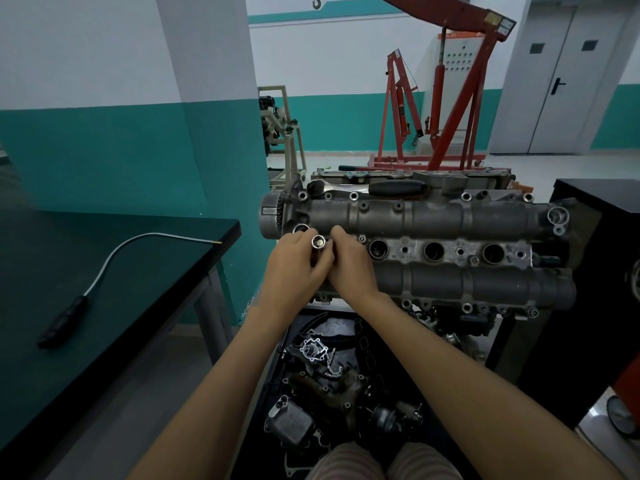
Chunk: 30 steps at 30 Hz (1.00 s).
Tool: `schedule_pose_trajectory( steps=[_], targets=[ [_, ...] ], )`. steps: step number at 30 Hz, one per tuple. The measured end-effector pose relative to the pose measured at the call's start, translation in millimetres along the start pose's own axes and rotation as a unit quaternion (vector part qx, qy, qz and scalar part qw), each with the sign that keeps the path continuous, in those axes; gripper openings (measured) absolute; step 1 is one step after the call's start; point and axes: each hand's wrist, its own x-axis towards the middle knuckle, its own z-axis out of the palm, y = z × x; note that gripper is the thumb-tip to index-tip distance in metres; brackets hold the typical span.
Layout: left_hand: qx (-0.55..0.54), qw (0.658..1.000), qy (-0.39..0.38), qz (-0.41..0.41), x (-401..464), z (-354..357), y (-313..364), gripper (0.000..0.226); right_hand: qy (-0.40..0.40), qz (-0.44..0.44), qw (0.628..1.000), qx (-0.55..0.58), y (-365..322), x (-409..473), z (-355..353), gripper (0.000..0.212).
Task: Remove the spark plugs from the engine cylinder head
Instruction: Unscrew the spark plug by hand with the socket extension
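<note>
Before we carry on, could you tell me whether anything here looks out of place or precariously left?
The ratchet wrench lies loose on the far edge of the cylinder head, where it could slip off. Otherwise nothing stands out; both hands hold the socket.

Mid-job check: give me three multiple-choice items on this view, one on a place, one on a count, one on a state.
1. Where does the ratchet lie?
A. on the cylinder head's far edge
B. on the green table
C. on the floor

2. How many open plug wells show right of the hands?
A. one
B. three
C. five

3. The socket is:
A. on the table
B. in the tray
C. held by both hands

Answers: 1 A, it rests along the cylinder head; 2 B, three dark round holes; 3 C, left hand and right hand hold it.
</note>
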Motion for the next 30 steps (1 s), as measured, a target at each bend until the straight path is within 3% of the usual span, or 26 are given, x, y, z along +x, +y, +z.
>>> schedule_pose_trajectory(
  steps=[10, 19, 25, 30],
  targets=[
    [-0.006, 0.999, 0.028, -0.031, 2.8, 2.5, 1.5, 0.041, -0.009, 0.022, 1.0, 0.009, 1.9, 2.0, 2.7, 0.017],
    [0.017, 0.999, 0.027, -0.028, 0.5, 5.5, 0.9, 0.045, -0.008, 0.019, 1.0, 0.002, -1.6, 1.4, 0.9, 0.032],
    [0.013, 0.999, 0.026, -0.025, 2.2, 3.5, 2.4, 0.03, -0.024, 0.017, 0.999, -0.025, -1.2, 1.7, 0.9, 0.023],
    [0.024, 0.999, 0.023, -0.017, 2.0, 3.5, 2.4, 0.034, -0.021, 0.014, 0.999, -0.036, -3.5, 2.0, 0.3, 0.022]
  ],
)
